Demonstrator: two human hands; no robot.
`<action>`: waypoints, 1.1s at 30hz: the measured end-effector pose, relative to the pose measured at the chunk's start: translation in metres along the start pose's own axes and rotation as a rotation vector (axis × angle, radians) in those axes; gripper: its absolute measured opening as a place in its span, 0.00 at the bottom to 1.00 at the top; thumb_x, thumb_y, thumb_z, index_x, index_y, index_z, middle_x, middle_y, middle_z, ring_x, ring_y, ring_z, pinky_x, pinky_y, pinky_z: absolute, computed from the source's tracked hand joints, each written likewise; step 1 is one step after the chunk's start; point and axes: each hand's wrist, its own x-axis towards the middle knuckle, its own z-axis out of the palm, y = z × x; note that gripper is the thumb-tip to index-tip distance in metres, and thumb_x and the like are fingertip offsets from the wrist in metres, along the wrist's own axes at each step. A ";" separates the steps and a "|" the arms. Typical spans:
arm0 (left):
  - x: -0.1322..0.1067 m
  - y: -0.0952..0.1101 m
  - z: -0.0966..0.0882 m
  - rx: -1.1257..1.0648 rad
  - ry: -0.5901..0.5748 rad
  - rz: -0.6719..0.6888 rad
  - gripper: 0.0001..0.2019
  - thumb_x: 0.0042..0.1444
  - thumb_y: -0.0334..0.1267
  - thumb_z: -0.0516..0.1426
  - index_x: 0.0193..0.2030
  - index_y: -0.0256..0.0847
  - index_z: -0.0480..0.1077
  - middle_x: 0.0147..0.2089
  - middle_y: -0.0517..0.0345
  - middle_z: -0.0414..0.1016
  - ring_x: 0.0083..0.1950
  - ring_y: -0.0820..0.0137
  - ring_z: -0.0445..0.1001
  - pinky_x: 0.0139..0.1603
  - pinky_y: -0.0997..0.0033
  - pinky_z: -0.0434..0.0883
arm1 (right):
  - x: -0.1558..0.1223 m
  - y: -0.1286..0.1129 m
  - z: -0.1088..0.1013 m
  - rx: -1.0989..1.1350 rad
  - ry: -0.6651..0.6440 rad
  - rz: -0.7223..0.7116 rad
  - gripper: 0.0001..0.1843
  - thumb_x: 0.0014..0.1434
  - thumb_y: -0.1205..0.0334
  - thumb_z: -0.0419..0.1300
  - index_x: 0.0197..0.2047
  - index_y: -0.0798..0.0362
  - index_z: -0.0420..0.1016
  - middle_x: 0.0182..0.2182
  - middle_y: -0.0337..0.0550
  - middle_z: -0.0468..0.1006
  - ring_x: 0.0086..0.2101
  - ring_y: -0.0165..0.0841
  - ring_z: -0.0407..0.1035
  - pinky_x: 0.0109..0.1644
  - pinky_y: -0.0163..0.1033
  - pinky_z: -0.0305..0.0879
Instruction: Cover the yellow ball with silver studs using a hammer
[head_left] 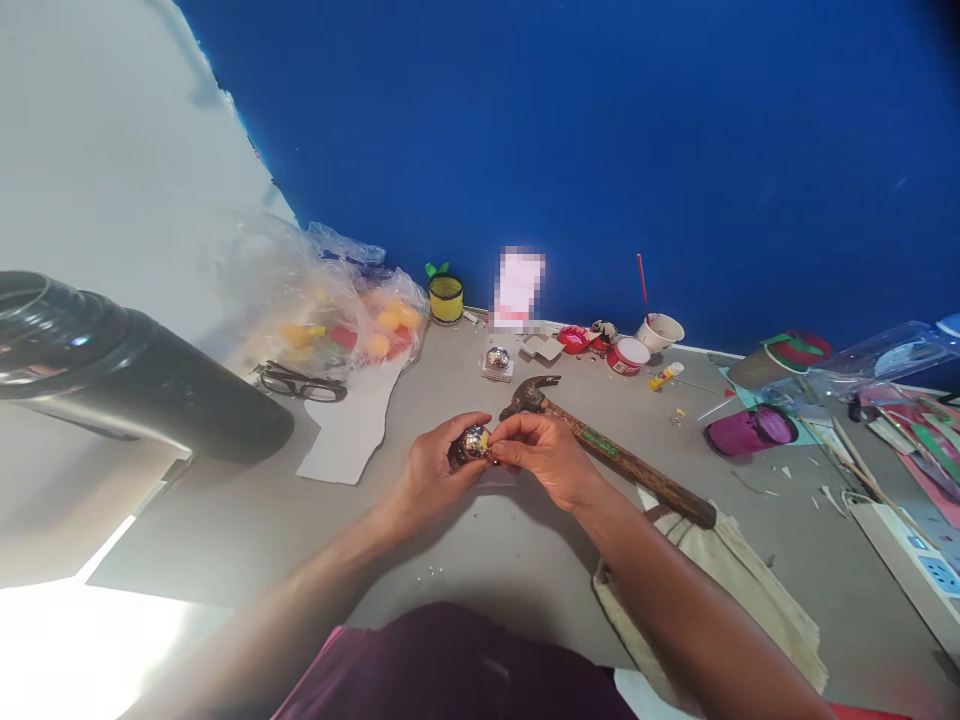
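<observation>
The small shiny ball [469,444] sits near the centre of the frame, just above the grey table [480,560]. The left hand [431,472] has its fingers curled closed around the ball from the left side. The right hand [544,455] touches the ball from the right, with thumb and forefinger pinched together on a small yellowish bit at its surface (what this bit is, I cannot tell).

The step in hand seems to be fine work on the ball's surface, pressing on or picking at this bit. Any next move there asks for a steady hold by the left hand and a precise pinch by the right, because the ball is round and smooth.

Just behind the right hand lies a hammer [600,447], its head near the fingers and its handle running to the lower right onto a cloth bag [742,590]. A second shiny ball [497,359] stands a little above the centre. To the left are a white paper sheet [349,430], black glasses [300,383] and a plastic bag [330,310] with coloured things inside. Along the blue wall stand a yellow cup [446,298] and a white cup [660,331]; a purple cup [750,430] lies at the right. Only the hammer is close enough to hinder the right hand.
</observation>
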 end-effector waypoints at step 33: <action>0.001 0.008 0.003 -0.407 -0.068 -0.213 0.21 0.51 0.37 0.63 0.53 0.37 0.73 0.29 0.63 0.71 0.26 0.76 0.64 0.28 0.74 0.61 | 0.000 -0.014 -0.015 -0.734 0.218 -0.258 0.08 0.63 0.55 0.60 0.38 0.50 0.75 0.34 0.41 0.78 0.33 0.34 0.71 0.37 0.38 0.67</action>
